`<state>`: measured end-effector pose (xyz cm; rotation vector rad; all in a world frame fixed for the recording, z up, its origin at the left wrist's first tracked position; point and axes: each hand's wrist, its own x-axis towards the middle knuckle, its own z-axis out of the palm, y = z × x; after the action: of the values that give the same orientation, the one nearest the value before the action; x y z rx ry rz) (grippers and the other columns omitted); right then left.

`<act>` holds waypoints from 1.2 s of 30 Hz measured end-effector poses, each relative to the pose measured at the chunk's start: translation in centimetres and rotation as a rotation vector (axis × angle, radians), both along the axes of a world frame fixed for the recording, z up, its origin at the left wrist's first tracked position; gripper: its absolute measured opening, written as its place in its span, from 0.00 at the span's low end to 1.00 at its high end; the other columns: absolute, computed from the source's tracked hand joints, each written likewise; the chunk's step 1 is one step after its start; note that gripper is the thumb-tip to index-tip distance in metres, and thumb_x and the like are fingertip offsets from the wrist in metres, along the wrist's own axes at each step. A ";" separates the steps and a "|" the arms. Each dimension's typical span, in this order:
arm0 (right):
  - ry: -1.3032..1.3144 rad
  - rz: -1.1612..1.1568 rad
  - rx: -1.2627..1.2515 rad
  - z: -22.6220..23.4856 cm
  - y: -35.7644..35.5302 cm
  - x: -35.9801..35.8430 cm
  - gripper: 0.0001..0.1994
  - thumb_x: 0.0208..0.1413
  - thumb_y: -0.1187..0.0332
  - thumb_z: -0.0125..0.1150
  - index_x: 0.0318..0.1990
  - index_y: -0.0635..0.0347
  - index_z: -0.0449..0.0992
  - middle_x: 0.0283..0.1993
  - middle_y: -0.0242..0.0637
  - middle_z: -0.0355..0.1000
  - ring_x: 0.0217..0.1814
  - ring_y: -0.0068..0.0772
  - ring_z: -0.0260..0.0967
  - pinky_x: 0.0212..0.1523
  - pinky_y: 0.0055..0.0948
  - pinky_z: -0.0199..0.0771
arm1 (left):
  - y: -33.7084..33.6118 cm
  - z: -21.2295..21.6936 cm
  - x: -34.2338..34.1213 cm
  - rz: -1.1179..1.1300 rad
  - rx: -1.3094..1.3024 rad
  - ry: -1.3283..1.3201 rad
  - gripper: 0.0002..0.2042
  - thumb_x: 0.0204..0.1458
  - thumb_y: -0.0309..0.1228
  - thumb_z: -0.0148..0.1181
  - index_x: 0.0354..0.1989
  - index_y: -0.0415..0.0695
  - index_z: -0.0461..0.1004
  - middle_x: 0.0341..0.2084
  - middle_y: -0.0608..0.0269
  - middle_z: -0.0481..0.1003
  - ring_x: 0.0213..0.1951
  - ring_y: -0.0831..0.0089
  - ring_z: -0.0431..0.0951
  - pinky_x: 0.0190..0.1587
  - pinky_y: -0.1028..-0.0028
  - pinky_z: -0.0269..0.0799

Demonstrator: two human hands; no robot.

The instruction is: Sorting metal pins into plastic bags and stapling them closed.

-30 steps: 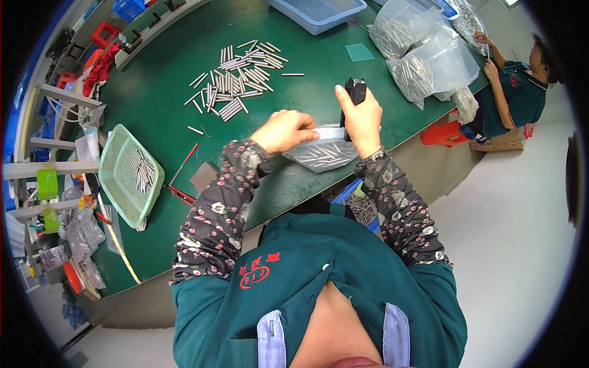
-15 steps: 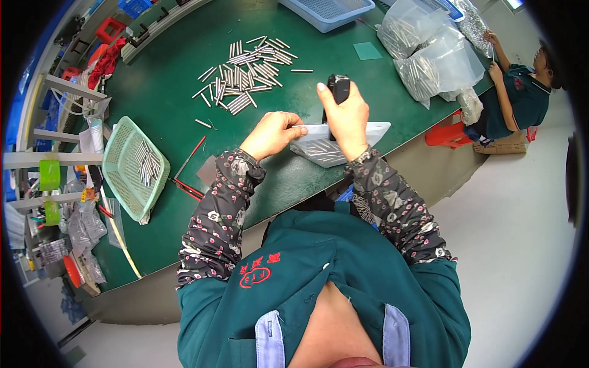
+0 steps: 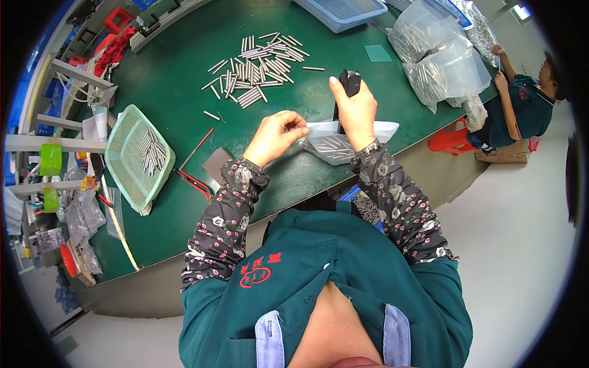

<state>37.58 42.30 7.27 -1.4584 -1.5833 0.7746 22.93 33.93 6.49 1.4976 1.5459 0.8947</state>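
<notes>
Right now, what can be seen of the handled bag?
The bag looks like clear plastic, with metal rods inside and a paler band along its far edge. It lies on the table, near its front edge. The left hand seems to pinch its left corner; the right hand holds a black tool at that band.

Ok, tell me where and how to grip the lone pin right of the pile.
Pinch the lone pin around its middle from above, closing on its near and far sides. It lies flat, roughly left to right, apart from the pile, so both sides should be free.
</notes>
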 end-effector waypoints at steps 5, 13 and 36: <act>-0.048 -0.009 0.001 0.0 0.0 -0.1 0.21 0.42 0.50 0.58 0.27 0.63 0.69 0.21 0.43 0.69 0.25 0.44 0.69 0.27 0.37 0.67 | -0.1 -0.5 0.3 0.007 0.056 0.011 0.07 0.44 0.28 0.57 0.25 0.36 0.70 0.22 0.64 0.69 0.25 0.77 0.69 0.30 0.79 0.65; 0.014 0.008 -0.035 0.8 -2.1 -3.3 0.22 0.41 0.50 0.58 0.28 0.64 0.68 0.23 0.45 0.70 0.27 0.46 0.70 0.29 0.38 0.68 | -0.4 -0.6 0.7 0.063 0.115 0.010 0.07 0.42 0.27 0.57 0.23 0.35 0.70 0.20 0.62 0.68 0.24 0.75 0.69 0.30 0.77 0.65; -0.616 0.134 0.098 -2.7 7.5 11.2 0.22 0.45 0.55 0.54 0.42 0.62 0.64 0.33 0.44 0.67 0.36 0.45 0.65 0.34 0.38 0.64 | -5.0 -7.6 3.3 0.142 -0.035 0.040 0.36 0.33 0.34 0.64 0.52 0.37 0.54 0.50 0.47 0.57 0.53 0.56 0.56 0.56 0.65 0.52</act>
<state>48.76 49.83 4.61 -1.6206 -2.1594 0.3158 26.24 28.97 -1.16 1.4021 1.7063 0.9177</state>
